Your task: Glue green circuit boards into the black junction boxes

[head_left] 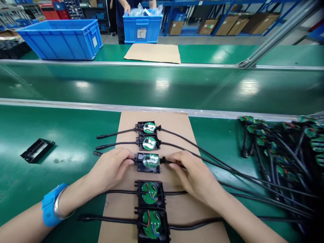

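Observation:
Between my hands, a round green circuit board sits in or just over a small black plastic housing; blur hides how it is seated. My left hand pinches the black cable at the housing's left end. On the right side, my right hand has its thumb and fingers closed on the other black cable. Farther up lie two similar housings with boards, the nearer one at its board. Closer to me, two more housings hold boards with red and blue wires, one at its green board.
A cardboard sheet lies under the housings on the green table. One black housing lies at left. Wired boards are heaped at right. Across the ledge stand a blue bin and another blue crate, touched by another person's hand.

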`<state>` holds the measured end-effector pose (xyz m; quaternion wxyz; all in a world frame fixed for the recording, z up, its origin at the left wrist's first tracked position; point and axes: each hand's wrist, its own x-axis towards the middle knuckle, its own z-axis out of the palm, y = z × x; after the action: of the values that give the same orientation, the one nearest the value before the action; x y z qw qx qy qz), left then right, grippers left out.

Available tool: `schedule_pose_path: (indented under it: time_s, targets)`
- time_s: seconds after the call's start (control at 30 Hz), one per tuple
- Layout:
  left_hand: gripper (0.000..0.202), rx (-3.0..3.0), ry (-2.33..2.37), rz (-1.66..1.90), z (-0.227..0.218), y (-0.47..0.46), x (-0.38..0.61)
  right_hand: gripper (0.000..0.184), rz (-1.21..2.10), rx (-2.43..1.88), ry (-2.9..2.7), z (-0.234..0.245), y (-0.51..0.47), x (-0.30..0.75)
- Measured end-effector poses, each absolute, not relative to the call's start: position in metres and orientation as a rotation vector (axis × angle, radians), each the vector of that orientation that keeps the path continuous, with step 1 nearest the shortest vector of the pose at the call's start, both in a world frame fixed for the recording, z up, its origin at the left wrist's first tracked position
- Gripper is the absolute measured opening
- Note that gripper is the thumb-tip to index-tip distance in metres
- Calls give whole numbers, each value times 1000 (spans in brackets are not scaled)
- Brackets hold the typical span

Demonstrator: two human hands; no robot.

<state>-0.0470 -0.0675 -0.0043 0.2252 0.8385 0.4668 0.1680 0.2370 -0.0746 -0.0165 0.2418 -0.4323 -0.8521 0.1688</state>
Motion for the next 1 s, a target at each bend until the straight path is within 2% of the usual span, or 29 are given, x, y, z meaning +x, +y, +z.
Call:
schedule_pose_path:
  time_s: [0.13, 0.27, 0.6, 0.8, 1.0]
  targets:
    - [20, 2263, 1295, 419, 10, -78, -45, 26, 480, -1115, -2451, 18, -92, 233]
    - [23, 2353, 1263, 326, 15, -78, -41, 19, 430, -1144, -2621, 40, -93, 223]
    - [24, 2469, 1291, 189, 8, -69, -33, 17, 320, -1226, -2782, 28, -74, 200]
    - [24, 2389, 1297, 192, 11, -64, -35, 32, 413, -1243, -2811, 22, -68, 190]
    - [18, 2308, 1235, 280, 6, -57, -41, 35, 318, -1213, -2856, 15, -66, 181]
